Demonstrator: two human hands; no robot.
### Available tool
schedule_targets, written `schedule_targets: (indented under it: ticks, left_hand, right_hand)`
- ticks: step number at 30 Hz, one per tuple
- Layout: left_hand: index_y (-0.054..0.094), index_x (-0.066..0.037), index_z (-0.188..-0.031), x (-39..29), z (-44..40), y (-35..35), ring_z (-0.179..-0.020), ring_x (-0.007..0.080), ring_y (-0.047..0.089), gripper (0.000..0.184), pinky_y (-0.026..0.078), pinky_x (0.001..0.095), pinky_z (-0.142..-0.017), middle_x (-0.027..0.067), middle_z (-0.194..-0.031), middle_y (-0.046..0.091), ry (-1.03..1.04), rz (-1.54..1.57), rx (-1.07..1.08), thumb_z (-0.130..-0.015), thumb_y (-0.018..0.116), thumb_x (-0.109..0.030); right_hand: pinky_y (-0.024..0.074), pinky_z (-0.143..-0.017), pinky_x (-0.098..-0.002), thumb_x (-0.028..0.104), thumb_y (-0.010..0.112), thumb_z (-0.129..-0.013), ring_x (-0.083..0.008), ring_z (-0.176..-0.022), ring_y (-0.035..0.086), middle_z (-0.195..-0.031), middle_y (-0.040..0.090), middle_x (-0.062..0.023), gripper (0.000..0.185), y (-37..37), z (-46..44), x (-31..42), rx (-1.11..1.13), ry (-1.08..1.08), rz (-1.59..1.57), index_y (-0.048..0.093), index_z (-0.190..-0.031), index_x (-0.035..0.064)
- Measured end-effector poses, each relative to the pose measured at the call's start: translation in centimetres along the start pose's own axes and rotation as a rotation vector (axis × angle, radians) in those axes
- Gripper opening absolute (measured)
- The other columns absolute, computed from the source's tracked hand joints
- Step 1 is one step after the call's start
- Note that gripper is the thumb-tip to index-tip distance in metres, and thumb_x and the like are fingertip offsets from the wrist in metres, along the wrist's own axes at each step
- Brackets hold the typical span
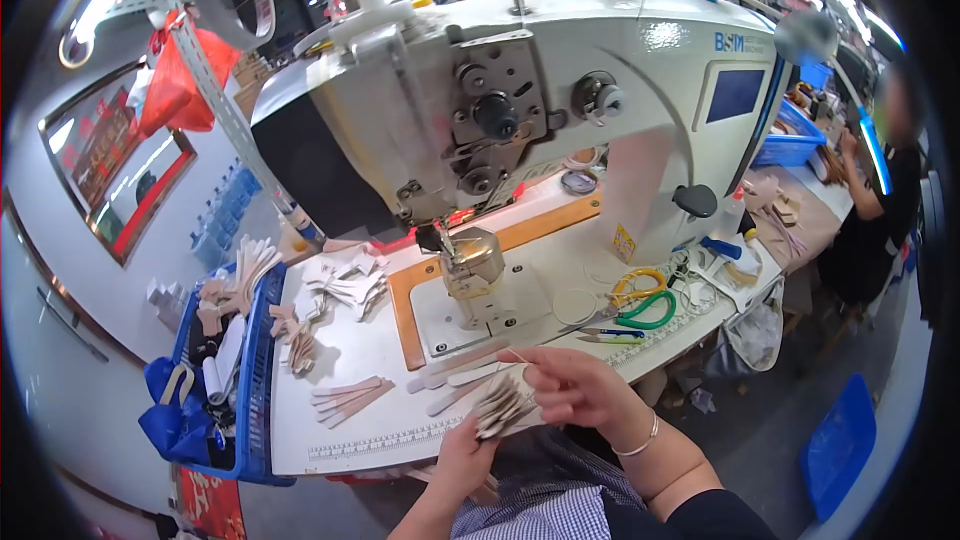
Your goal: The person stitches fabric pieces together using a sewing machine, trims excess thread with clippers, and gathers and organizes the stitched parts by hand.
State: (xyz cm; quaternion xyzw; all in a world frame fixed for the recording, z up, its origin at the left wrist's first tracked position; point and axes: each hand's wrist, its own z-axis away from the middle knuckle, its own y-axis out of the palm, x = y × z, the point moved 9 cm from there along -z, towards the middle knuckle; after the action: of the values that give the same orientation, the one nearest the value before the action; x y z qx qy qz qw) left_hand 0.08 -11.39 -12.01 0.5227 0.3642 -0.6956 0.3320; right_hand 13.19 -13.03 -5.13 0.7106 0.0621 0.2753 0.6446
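Observation:
My left hand point(463, 458) is closed around a bundle of thin beige strips point(500, 406), whose ends fan out above the fingers. Just right of the bundle, my right hand point(578, 387) is closed in a pinch, with a thin pale strip point(515, 354) sticking out at its fingertips. Both hands are over the front edge of the white table point(345, 348). Several loose light strips point(455, 398) lie beside the bundle, and a fanned group of beige strips point(350, 400) lies farther left. Behind the hands stands a large sewing machine point(640, 50), its needle area over a metal post point(473, 265).
A blue basket point(255, 380) with cut pieces stands at the left. White cut pieces point(345, 280) lie near it. Green-handled scissors point(645, 312), yellow-handled scissors point(638, 285) and pens point(612, 336) lie on the right. A co-worker point(875, 200) is at the far right.

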Motion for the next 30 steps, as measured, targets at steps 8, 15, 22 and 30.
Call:
schedule_targets:
  ticks: [8, 15, 22, 30]
  left_hand:
    - [0.049, -0.006, -0.073, -3.0, 0.4, -4.0, -0.047, 0.0154, 0.044, 0.014, 0.04, 0.0304, -0.051, 0.0026, -0.056, 0.043, 0.19, 0.922, -0.067, -0.086, 0.048, -0.011]
    - [0.059, 0.002, -0.102, -4.8, 1.5, 1.2, -0.059, 0.0209, 0.056, 0.023, 0.046, 0.0341, -0.06, 0.0089, -0.067, 0.056, 0.379, 0.167, 0.26, -0.087, 0.051, -0.014]
    - [0.051, -0.005, -0.075, -0.2, 0.3, -3.1, -0.054, 0.0144, 0.052, 0.02, 0.041, 0.0255, -0.049, 0.0034, -0.061, 0.05, 0.008, 0.685, -0.045, -0.089, 0.05, -0.019]
    - [0.059, 0.002, -0.075, -0.5, 1.8, 0.5, -0.059, 0.0103, 0.055, 0.026, 0.043, 0.0252, -0.051, 0.007, -0.068, 0.059, -0.25, -0.283, 0.173, -0.09, 0.053, -0.018]
  right_hand:
    - [0.048, -0.091, -0.0368, 0.006, 0.047, -0.093, -0.0279, -0.112, 0.057, -0.125, 0.056, -0.0134, 0.036, 2.9, 3.2, -2.3, 0.595, -0.146, 0.153, 0.05, -0.129, 0.0052]
    - [0.0373, -0.103, -0.0466, 0.024, 0.077, -0.073, -0.0293, -0.129, 0.04, -0.147, 0.031, -0.0067, 0.088, 0.0, 1.0, 0.0, 0.077, -0.479, 0.905, 0.027, -0.144, 0.0093]
    - [0.0326, -0.099, -0.0407, 0.041, 0.071, -0.075, -0.0212, -0.103, 0.053, -0.11, 0.061, -0.0085, 0.068, 5.9, 4.2, -5.2, 0.695, -0.464, 1.222, 0.05, -0.127, 0.0037]
    - [0.0356, -0.101, -0.038, 0.038, 0.078, -0.069, -0.0234, -0.115, 0.05, -0.123, 0.054, -0.011, 0.073, 3.5, 0.7, 0.7, 0.146, -0.599, 1.619, 0.048, -0.127, 0.0037]
